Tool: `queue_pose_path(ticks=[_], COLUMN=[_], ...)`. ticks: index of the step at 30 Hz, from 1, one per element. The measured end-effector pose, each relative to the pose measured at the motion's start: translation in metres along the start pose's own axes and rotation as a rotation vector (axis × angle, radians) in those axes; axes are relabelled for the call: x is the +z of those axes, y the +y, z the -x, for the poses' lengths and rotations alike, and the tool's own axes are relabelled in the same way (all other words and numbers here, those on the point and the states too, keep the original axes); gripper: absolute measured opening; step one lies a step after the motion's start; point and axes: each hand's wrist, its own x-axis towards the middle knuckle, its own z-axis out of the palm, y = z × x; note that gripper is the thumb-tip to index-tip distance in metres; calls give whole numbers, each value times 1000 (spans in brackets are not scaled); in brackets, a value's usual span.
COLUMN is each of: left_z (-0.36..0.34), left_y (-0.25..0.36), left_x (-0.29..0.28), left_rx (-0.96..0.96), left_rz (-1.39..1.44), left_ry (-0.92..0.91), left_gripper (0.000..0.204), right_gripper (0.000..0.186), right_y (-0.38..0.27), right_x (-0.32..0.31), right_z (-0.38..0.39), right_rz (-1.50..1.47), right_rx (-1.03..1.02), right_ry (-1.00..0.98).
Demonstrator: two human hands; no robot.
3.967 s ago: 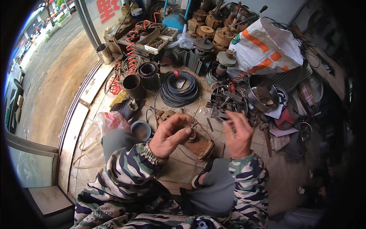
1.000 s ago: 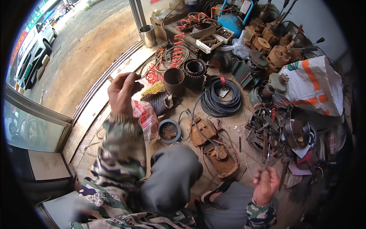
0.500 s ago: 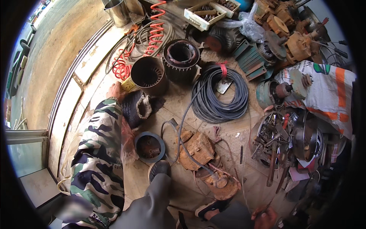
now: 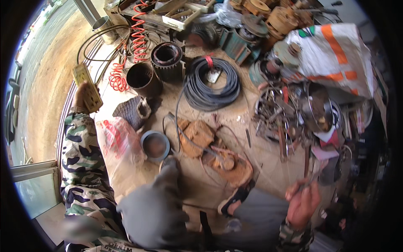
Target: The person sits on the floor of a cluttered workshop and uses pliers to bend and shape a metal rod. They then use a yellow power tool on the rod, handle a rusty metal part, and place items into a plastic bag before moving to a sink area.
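**Left hand gripping yellow block at far left, right hand pinching thin wire by the knee**

Nearest the cam: person sitting on the floor, grey trousers, knees up, camo sleeves coming in from the lower edge. Right hand (image 4: 303, 204) is hanging low at right, just above the right knee, fingers curling narrow round a thin wire (image 4: 311, 178) – the wire's small & blurry, can't tell exactly how it's pinched. A sandalled foot (image 4: 233, 199) is resting on the floor btwn the knees.

A bit further out: a dark metal ring (image 4: 155, 145) is lying flat just beyond the left knee, w/ a clear plastic bag (image 4: 115, 140) w/ red print lying beside it, by the left sleeve. Rusty-brown winding pieces (image 4: 218, 157) are sitting near the ring, to its right, thin wires trailing off them.

Left arm is stretching far out to the left. Left hand (image 4: 82, 96) is closing round a yellow block (image 4: 87, 86), fingers wrapping its lower part, block held tilted & up off the floor, near the doorway edge.

Further still: a ribbed dark part (image 4: 131, 111), then two dark cylinder housings (image 4: 145, 77) standing side by side, red coiled hose (image 4: 126, 63) left of them, black cable coil (image 4: 212, 84) right of them. Farthest: a wooden crate (image 4: 178, 12) and a white & orange sack (image 4: 331, 54) at top right.
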Motion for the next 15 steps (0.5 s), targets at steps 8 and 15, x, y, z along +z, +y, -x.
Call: queue_pose_path(ticks=[8, 15], left_z=[242, 361], left_y=[96, 0], left_x=[155, 228], left_rx=[315, 109], left_rz=[80, 171], left_ry=[-540, -531], left_gripper=[54, 72], right_gripper=[33, 21], right_y=[-68, -21], right_x=[7, 14], right_z=[-29, 8], right_rz=[170, 92], right_rx=[-330, -352], right_ry=[-295, -436])
